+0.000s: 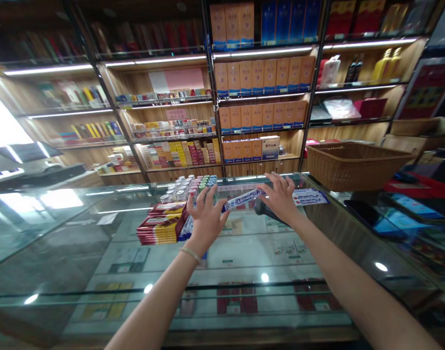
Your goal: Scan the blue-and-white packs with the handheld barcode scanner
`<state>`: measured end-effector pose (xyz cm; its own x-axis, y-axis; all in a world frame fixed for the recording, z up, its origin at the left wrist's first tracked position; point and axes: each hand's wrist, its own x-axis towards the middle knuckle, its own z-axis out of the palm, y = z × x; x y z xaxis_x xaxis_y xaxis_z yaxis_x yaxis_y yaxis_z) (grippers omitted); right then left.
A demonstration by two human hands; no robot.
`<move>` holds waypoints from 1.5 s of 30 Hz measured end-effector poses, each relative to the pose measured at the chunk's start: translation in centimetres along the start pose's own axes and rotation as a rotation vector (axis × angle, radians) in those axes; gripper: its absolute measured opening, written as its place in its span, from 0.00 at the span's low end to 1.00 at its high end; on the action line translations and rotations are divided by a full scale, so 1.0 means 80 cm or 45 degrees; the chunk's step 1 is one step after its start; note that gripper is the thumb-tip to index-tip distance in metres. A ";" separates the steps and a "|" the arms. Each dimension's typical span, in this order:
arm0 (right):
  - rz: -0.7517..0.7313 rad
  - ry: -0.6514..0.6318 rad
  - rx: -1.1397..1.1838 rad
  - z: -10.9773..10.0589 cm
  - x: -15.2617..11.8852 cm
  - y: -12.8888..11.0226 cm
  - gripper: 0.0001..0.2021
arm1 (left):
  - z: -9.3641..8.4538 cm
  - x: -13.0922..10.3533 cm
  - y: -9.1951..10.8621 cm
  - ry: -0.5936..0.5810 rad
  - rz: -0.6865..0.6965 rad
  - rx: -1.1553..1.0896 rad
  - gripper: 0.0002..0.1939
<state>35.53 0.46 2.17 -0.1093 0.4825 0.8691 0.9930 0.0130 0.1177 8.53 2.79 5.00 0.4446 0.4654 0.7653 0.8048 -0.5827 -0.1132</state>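
Observation:
My left hand [208, 216] and my right hand [282, 198] are above the glass counter, each pinching one end of a long, narrow blue-and-white packet [243, 198]. The packet slants slightly upward to the right. Under and beside my left hand lie more blue-and-white packets [186, 229], partly hidden by it. They adjoin a neat stack of red-and-yellow packets [160, 226]. Behind these stand rows of small bottle-like containers [193, 184] with coloured tops. Right of my right hand, similar blue-and-white packets [312, 197] lie flat. A dark rounded object [265, 210] is partly covered by that hand.
The glass counter [244, 257] holds boxed goods beneath its top. A brown wicker basket [357, 167] and a dark phone-like slab [361, 212] are at the right. Behind the counter rise lit wooden shelves with orange boxes [262, 78] and several small packs [188, 153].

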 end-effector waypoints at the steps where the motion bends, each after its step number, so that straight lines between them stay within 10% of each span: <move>1: -0.045 0.003 0.000 0.000 0.004 -0.005 0.10 | -0.005 -0.009 -0.003 0.004 0.001 0.025 0.11; 12: -0.489 -0.109 0.070 0.048 0.040 -0.078 0.08 | -0.030 -0.080 -0.025 -0.128 -0.037 0.171 0.09; 28: -0.334 -0.436 0.280 0.126 0.058 -0.172 0.13 | -0.010 -0.093 -0.033 -0.198 -0.267 0.163 0.08; 45: -0.216 -0.414 0.317 0.153 0.040 -0.195 0.10 | -0.004 -0.099 -0.038 -0.202 -0.274 0.145 0.05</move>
<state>20.24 12.56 -2.78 -0.2909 0.7055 0.6462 0.9473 0.3070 0.0913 2.44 0.70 -0.51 0.3077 0.6738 0.6717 0.9223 -0.3849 -0.0365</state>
